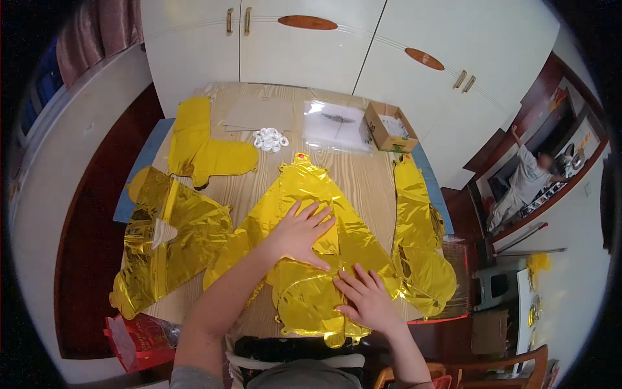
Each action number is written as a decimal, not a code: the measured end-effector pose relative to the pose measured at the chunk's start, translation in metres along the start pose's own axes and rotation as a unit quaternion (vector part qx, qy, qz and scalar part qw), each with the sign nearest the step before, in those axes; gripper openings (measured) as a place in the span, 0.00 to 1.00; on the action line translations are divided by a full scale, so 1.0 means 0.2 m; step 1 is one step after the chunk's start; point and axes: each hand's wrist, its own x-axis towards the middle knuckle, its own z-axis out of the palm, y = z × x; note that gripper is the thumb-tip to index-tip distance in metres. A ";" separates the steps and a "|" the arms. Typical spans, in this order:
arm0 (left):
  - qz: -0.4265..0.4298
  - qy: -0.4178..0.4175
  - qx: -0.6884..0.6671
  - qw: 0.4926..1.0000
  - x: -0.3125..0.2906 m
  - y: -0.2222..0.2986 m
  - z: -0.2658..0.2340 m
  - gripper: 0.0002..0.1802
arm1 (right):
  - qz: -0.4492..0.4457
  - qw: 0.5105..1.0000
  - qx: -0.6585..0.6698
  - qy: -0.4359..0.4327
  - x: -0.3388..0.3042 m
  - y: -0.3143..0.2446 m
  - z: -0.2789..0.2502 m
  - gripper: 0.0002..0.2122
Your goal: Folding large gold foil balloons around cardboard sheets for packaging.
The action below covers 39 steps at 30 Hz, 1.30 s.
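A flat, uninflated gold foil balloon (pixel 363 240) lies in front of me on the wooden table, narrow at its far end and wide toward me. My left hand (pixel 302 236) rests on its middle with fingers spread. Lower and to the right, my right hand (pixel 369 301) lies on the foil near its front edge, fingers apart. Neither hand grips anything. Another gold foil balloon (pixel 194 217) lies to the left, with a small pale piece (pixel 164 232) on it. Beyond it is a boot-shaped gold foil balloon (pixel 201 149). A further gold foil piece (pixel 418 233) lies along the right edge.
At the far side are grey-brown sheets (pixel 258 111), a pile of white coils (pixel 270 140), a clear plastic sleeve (pixel 335 126) and an open cardboard box (pixel 391 126). White cabinets (pixel 311 48) stand behind. A red bag (pixel 139 342) is below left. Another person (pixel 526 178) stands beyond a doorway.
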 end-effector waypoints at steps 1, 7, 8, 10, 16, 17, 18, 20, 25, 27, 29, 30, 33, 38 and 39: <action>-0.001 -0.001 0.000 1.000 0.00 0.00 0.00 0.62 | -0.003 1.000 0.000 -0.005 0.01 0.01 0.01 0.29; 0.002 -0.001 0.011 1.000 0.00 0.00 0.00 0.63 | -0.021 0.999 0.005 -0.049 0.02 0.05 -0.01 0.40; 0.005 0.001 0.015 1.000 0.00 -0.01 0.01 0.63 | -0.024 0.998 0.001 -0.057 0.02 0.06 -0.01 0.42; 0.009 -0.003 0.019 1.000 0.00 0.00 0.01 0.63 | -0.025 0.997 -0.006 -0.067 0.01 0.06 0.00 0.45; 0.043 -0.033 0.072 0.996 0.03 0.00 -0.04 0.62 | -0.024 0.995 -0.023 -0.095 0.02 0.06 -0.02 0.51; 0.054 -0.049 0.088 0.993 0.03 0.00 -0.06 0.62 | -0.025 0.994 -0.023 -0.100 0.02 0.06 -0.02 0.52; 0.066 -0.055 0.072 0.994 0.03 -0.01 -0.04 0.61 | -0.028 0.995 -0.018 -0.096 0.02 0.05 -0.02 0.52; 0.088 -0.068 0.038 0.993 0.03 -0.01 0.02 0.60 | -0.035 0.996 -0.008 -0.087 0.01 0.05 -0.02 0.52; 0.070 -0.054 0.022 0.996 -0.04 0.09 0.03 0.57 | -0.032 0.994 -0.025 -0.099 0.00 0.06 -0.02 0.53; 0.070 -0.034 0.034 0.996 -0.07 0.12 0.00 0.56 | -0.032 0.994 -0.026 -0.098 0.01 0.06 -0.02 0.53; 0.074 -0.015 0.042 0.996 -0.08 0.12 0.00 0.56 | -0.033 0.994 -0.021 -0.097 0.01 0.06 -0.03 0.53; 0.075 -0.010 0.037 0.996 -0.09 0.12 0.01 0.57 | -0.037 0.995 -0.011 -0.087 0.00 0.06 -0.01 0.53; 0.077 0.007 0.027 0.997 -0.09 0.12 0.02 0.56 | -0.035 0.997 -0.010 -0.075 0.00 0.06 -0.02 0.53; 0.074 0.024 0.018 0.997 -0.10 0.12 0.01 0.55 | -0.032 0.996 -0.008 -0.082 -0.02 0.05 -0.01 0.54; 0.074 0.021 0.019 0.997 -0.09 0.12 0.00 0.55 | -0.032 0.996 -0.009 -0.079 -0.01 0.05 -0.02 0.54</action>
